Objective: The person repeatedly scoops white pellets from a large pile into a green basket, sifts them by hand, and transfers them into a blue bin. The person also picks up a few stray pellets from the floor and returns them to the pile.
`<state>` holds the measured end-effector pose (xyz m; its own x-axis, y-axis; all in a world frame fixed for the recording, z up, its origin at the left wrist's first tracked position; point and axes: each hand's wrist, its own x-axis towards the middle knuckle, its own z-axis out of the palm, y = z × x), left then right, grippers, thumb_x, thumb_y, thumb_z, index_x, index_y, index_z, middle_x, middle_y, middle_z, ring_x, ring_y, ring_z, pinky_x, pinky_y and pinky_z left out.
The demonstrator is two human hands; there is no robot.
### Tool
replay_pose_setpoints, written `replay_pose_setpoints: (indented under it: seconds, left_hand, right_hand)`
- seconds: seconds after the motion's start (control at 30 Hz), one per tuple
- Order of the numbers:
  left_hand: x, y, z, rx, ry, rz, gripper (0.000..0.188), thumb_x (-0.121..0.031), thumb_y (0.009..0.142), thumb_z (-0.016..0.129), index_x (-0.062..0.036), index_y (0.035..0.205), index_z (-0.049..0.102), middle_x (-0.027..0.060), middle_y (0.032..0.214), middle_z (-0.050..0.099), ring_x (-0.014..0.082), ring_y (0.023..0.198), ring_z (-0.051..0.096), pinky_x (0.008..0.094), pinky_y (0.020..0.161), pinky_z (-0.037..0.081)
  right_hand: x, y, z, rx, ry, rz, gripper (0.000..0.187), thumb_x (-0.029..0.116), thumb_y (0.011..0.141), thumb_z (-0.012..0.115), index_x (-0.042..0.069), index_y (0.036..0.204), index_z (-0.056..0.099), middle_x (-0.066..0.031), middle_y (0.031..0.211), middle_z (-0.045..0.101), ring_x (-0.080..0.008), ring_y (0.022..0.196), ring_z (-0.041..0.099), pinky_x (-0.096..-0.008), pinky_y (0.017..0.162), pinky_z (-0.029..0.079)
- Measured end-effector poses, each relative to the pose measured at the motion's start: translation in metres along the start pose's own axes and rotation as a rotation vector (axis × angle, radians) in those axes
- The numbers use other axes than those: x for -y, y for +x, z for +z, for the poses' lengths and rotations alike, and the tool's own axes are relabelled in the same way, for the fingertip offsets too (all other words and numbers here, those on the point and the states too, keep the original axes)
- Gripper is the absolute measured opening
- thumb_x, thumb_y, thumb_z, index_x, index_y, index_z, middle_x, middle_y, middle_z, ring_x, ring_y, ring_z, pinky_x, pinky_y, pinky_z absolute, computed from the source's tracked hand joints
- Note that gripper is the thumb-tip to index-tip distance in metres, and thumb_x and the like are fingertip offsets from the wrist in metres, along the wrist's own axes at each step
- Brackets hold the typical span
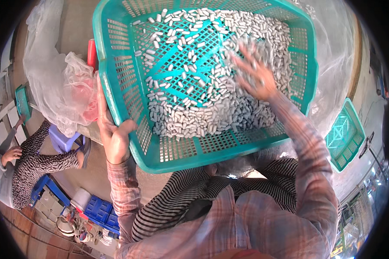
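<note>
A large green plastic basket (212, 157) with slatted walls and a lattice floor is tilted in front of me. Small grey-white capsule-shaped pieces (190, 123) lie heaped along its right and near sides. Fewer are scattered over the lattice at the left and middle. My left hand (114, 139) grips the basket's left rim, thumb over the edge. Inside the basket, my right hand (259, 80) is spread flat over the heap at the right, its fingers apart and smeared by motion. Some pieces around those fingers are blurred too.
Clear plastic sheeting (45, 86), a pinkish bag (86, 97) and a red cylinder (91, 54) are left of the basket. Another green basket (343, 134) stands lower right. A seated person (34, 166) is at left beside a purple stool (62, 139). Blue crates (100, 211) sit lower left.
</note>
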<state>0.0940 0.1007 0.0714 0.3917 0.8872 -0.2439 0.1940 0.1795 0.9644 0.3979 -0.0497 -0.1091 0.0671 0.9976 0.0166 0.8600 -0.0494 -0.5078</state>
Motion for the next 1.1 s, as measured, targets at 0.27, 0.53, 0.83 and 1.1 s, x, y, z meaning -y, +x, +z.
replay_pose_setpoints:
  seconds: [0.27,0.53,0.83,1.1]
  left_hand:
    - [-0.019,0.005,0.017,-0.012,0.077,0.068,0.103,0.0,0.048,0.048,0.0,0.148,0.021,0.0132,0.143,0.037,0.0257,0.13,0.041,0.0368,0.109,0.032]
    - [-0.008,0.0,0.012,-0.007,0.021,0.046,0.102,0.0,0.05,0.047,0.0007,0.148,0.021,0.0139,0.145,0.036,0.0256,0.131,0.04,0.0365,0.109,0.031]
    - [-0.015,0.011,0.002,0.004,0.073,0.096,0.102,-0.001,0.05,0.05,0.0005,0.148,0.022,0.0133,0.147,0.033,0.0235,0.134,0.036,0.0359,0.111,0.028]
    - [0.029,0.031,-0.004,0.063,-0.026,0.03,0.1,0.006,0.051,0.044,-0.0023,0.148,0.022,0.0103,0.144,0.037,0.0211,0.128,0.042,0.032,0.105,0.037]
  right_hand:
    - [0.144,0.035,0.032,0.095,0.248,-0.361,0.062,0.046,0.089,0.052,0.024,0.145,0.034,-0.0112,0.152,0.025,-0.0355,0.141,0.019,-0.0551,0.115,0.005]
    - [-0.016,0.016,0.005,-0.228,-0.144,0.17,0.063,0.052,0.087,0.052,0.029,0.144,0.036,-0.0142,0.154,0.019,-0.0361,0.143,0.01,-0.0581,0.112,0.003]
    - [0.127,0.026,0.027,0.181,0.23,-0.406,0.062,0.058,0.087,0.049,0.036,0.143,0.035,-0.008,0.154,0.021,-0.0377,0.142,0.014,-0.0611,0.112,0.008]
    - [0.026,0.037,0.029,-0.141,-0.315,0.365,0.068,0.062,0.089,0.041,0.032,0.148,0.024,-0.0021,0.157,0.014,-0.0324,0.145,0.003,-0.0694,0.106,-0.003]
